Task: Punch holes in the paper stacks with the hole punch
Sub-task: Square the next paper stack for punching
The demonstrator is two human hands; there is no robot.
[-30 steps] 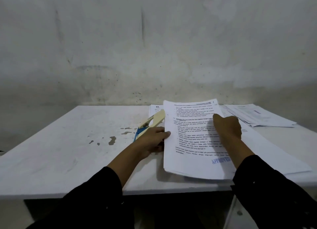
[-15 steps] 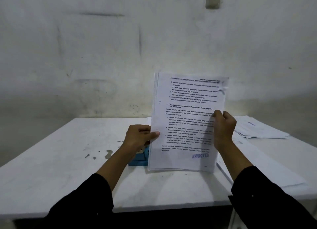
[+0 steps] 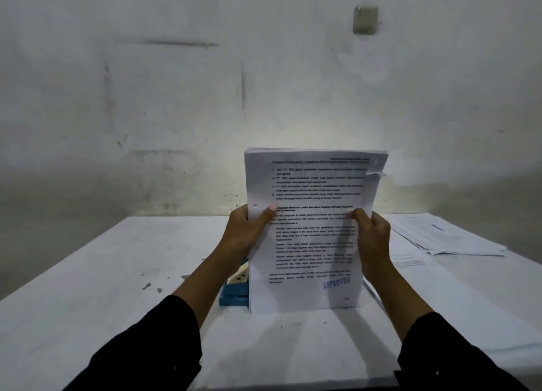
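Both hands, left hand [image 3: 249, 232] and right hand [image 3: 374, 238], clamp the upright paper stack [image 3: 311, 244] on the table [image 3: 88, 302]; the hole punch [image 3: 236, 288] waits at its 8 o'clock, more papers [image 3: 445, 238] at 3 o'clock apparently unpunched.

- the paper stack [image 3: 311, 244] is white with lines of black print — plus a blue "APPROVED" stamp [image 3: 336, 283] down near its bottom right corner
- hole punch [image 3: 234, 291] has a blue base and a cream top piece with a few small dark dots on it
- table [image 3: 102, 288] is white, kinda scuffed, with some dark grey chipped spots on the left half
- sleeves [image 3: 152, 349] on both arms are plain black
- loose papers [image 3: 445, 238] at the right are white with faint print — one has a small blue mark
- wall [image 3: 176, 97] is dull grey-white with darker streaks and smudges
- small switch plate [image 3: 365, 19] on it looks beige-grey
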